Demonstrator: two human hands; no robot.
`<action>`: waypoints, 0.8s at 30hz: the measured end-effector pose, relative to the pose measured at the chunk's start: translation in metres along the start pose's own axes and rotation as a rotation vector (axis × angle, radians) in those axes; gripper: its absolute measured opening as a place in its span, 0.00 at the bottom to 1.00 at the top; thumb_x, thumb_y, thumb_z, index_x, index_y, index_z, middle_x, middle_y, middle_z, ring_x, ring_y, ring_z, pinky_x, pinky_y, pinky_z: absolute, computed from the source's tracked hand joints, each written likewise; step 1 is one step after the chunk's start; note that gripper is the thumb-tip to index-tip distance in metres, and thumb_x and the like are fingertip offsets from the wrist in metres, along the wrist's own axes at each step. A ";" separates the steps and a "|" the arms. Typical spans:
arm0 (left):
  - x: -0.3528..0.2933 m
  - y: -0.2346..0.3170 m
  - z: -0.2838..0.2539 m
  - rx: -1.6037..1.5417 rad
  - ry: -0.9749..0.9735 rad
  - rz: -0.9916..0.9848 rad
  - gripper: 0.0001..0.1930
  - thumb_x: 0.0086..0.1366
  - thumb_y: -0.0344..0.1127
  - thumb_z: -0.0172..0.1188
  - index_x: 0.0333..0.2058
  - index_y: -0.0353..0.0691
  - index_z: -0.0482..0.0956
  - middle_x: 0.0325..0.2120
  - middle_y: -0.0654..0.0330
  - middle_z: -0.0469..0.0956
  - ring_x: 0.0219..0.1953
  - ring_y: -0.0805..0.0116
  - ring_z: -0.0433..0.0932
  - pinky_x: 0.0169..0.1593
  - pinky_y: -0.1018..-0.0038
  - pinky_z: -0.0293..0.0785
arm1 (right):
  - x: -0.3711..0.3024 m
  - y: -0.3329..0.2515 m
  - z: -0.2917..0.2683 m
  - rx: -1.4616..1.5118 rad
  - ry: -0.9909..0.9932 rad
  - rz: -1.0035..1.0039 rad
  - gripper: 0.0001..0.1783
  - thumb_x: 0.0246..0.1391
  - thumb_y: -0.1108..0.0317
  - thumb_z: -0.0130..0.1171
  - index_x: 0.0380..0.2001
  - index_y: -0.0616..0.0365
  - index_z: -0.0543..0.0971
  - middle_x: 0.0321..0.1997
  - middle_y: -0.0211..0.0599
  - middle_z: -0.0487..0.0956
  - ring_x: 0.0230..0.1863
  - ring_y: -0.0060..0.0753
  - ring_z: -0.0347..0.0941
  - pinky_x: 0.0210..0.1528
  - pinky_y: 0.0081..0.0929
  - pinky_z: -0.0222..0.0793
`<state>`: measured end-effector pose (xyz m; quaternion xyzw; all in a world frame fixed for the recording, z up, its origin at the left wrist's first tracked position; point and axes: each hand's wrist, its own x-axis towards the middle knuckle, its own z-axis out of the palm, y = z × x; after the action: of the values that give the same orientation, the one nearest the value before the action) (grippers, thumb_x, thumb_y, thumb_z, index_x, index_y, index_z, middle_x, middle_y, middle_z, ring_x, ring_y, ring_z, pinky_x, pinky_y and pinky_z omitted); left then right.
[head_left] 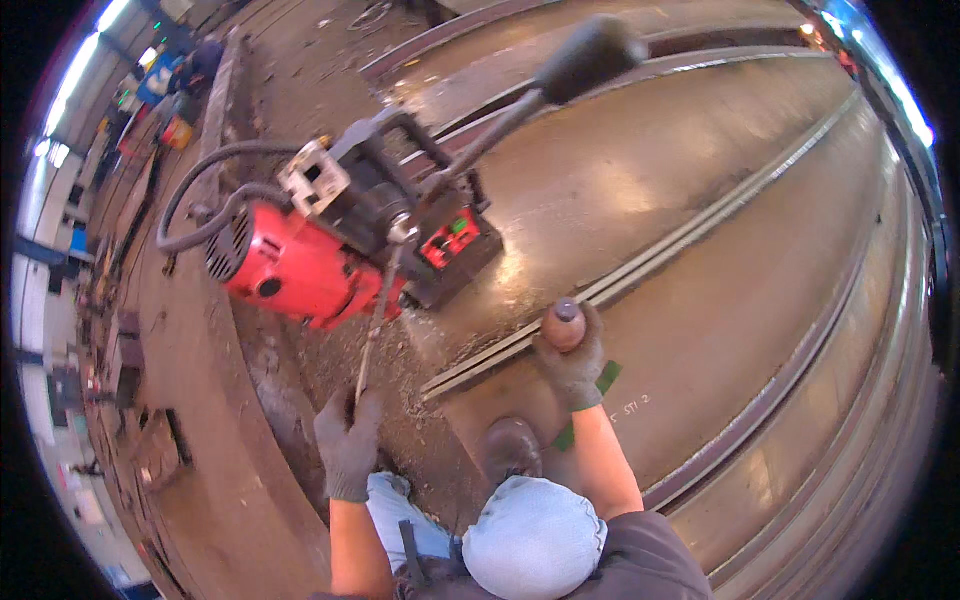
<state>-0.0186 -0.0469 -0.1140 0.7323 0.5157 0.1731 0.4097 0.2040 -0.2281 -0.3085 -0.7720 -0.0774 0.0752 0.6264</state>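
A red and black magnetic drill stands at the end of a wide steel beam. From its hub a thin metal lever runs down toward me, and my gloved left hand has its fingers closed round the lower end. Another lever with a thick black grip points up and away to the right. My gloved right hand holds a reddish-brown bottle with a grey cap, above the beam. The drill's cutting end is hidden beneath its body.
Metal shavings are scattered below the drill. A pair of narrow raised strips runs along the steel. My boot is near green tape. A grey hose loops off the drill. More long beams lie to the right.
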 end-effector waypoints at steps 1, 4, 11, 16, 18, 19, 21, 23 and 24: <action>0.000 0.006 0.000 0.001 0.003 -0.028 0.18 0.65 0.42 0.62 0.42 0.29 0.83 0.27 0.56 0.81 0.30 0.68 0.76 0.38 0.68 0.74 | -0.001 -0.004 -0.002 -0.021 -0.003 -0.023 0.55 0.37 0.61 0.82 0.65 0.68 0.62 0.59 0.51 0.74 0.60 0.43 0.73 0.60 0.37 0.73; 0.004 0.011 -0.002 0.179 -0.040 -0.056 0.19 0.65 0.43 0.63 0.41 0.30 0.83 0.25 0.51 0.81 0.29 0.68 0.77 0.37 0.67 0.74 | -0.002 -0.001 -0.002 0.163 0.011 0.048 0.54 0.38 0.61 0.80 0.66 0.66 0.61 0.59 0.52 0.74 0.61 0.43 0.73 0.61 0.38 0.72; 0.002 0.004 -0.002 0.120 -0.023 0.005 0.22 0.63 0.48 0.62 0.40 0.30 0.83 0.26 0.46 0.82 0.30 0.61 0.82 0.37 0.66 0.75 | 0.000 0.005 -0.002 -0.119 0.036 -0.163 0.53 0.39 0.63 0.78 0.66 0.63 0.60 0.59 0.52 0.74 0.62 0.47 0.73 0.62 0.42 0.71; 0.003 0.000 -0.003 0.165 -0.032 -0.015 0.21 0.63 0.47 0.63 0.41 0.30 0.83 0.27 0.46 0.82 0.30 0.63 0.82 0.37 0.66 0.76 | -0.004 -0.009 -0.003 -0.174 0.043 -0.147 0.53 0.39 0.63 0.78 0.67 0.59 0.60 0.60 0.52 0.73 0.61 0.48 0.73 0.62 0.42 0.71; 0.004 -0.003 -0.002 0.138 -0.043 -0.026 0.22 0.63 0.47 0.63 0.41 0.30 0.83 0.27 0.46 0.82 0.30 0.63 0.82 0.37 0.66 0.76 | -0.001 -0.002 -0.003 -0.159 0.051 -0.166 0.54 0.38 0.63 0.78 0.67 0.59 0.60 0.60 0.52 0.73 0.61 0.48 0.73 0.62 0.41 0.71; 0.004 -0.004 -0.001 0.125 -0.049 -0.031 0.22 0.63 0.47 0.63 0.42 0.30 0.83 0.27 0.46 0.82 0.30 0.63 0.82 0.37 0.67 0.75 | 0.000 0.002 -0.003 -0.151 0.055 -0.176 0.54 0.38 0.63 0.78 0.67 0.60 0.60 0.60 0.53 0.73 0.61 0.48 0.73 0.61 0.41 0.71; 0.004 0.001 -0.001 0.136 -0.057 -0.047 0.22 0.63 0.47 0.63 0.41 0.30 0.83 0.27 0.46 0.82 0.30 0.63 0.82 0.37 0.66 0.76 | 0.002 0.009 -0.003 -0.155 0.063 -0.207 0.54 0.38 0.63 0.78 0.67 0.60 0.60 0.60 0.53 0.72 0.61 0.47 0.73 0.61 0.41 0.71; 0.003 0.001 -0.002 0.132 -0.060 -0.045 0.21 0.63 0.47 0.63 0.41 0.30 0.83 0.27 0.46 0.82 0.30 0.63 0.82 0.37 0.66 0.76 | 0.001 0.011 -0.003 -0.162 0.063 -0.205 0.54 0.38 0.62 0.79 0.67 0.60 0.59 0.60 0.52 0.72 0.61 0.47 0.73 0.61 0.40 0.71; 0.003 -0.001 -0.002 0.122 -0.059 -0.035 0.21 0.63 0.47 0.63 0.41 0.30 0.83 0.27 0.46 0.82 0.30 0.63 0.82 0.37 0.66 0.75 | 0.001 0.009 -0.003 -0.169 0.059 -0.188 0.55 0.38 0.62 0.79 0.67 0.60 0.59 0.60 0.52 0.72 0.61 0.46 0.73 0.61 0.39 0.71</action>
<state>-0.0190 -0.0428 -0.1136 0.7516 0.5257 0.1124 0.3822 0.2059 -0.2331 -0.3170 -0.8131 -0.1370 -0.0130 0.5656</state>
